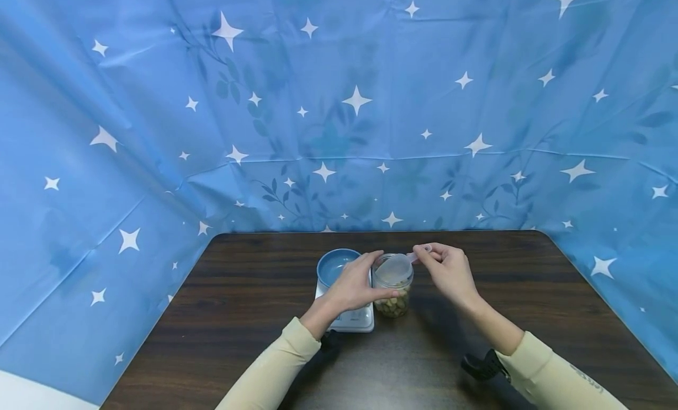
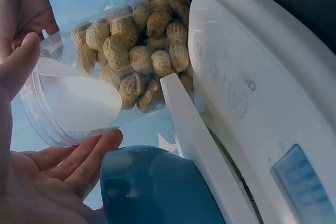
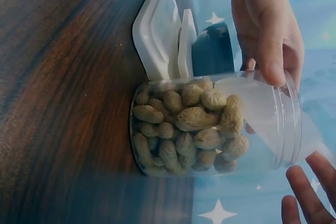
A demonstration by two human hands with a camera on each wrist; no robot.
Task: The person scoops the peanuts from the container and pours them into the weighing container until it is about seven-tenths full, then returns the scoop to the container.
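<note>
A clear screw-neck jar [image 3: 286, 129] stands upright on the table, more than half filled with unshelled peanuts [image 3: 184, 129]. My left hand [image 1: 354, 287] grips the jar near its neck, thumb on the near side and fingers behind. From the right, my right hand [image 1: 449, 275] pinches the handle of a translucent white scoop [image 1: 396, 270] between thumb and fingers. The scoop's bowl dips inside the jar's mouth, close above the peanuts, as the left wrist view shows. Left of the jar, a blue bowl [image 2: 157, 182] sits on a white kitchen scale [image 1: 356, 322], partly hidden behind my left hand.
The dark wood-grain table [image 1: 238, 316] reaches back to a blue curtain [image 1: 339, 133] with white stars. The scale, with buttons and a small display [image 2: 302, 179], stands right beside the jar. A black strapped device [image 1: 481, 367] hangs under my right wrist.
</note>
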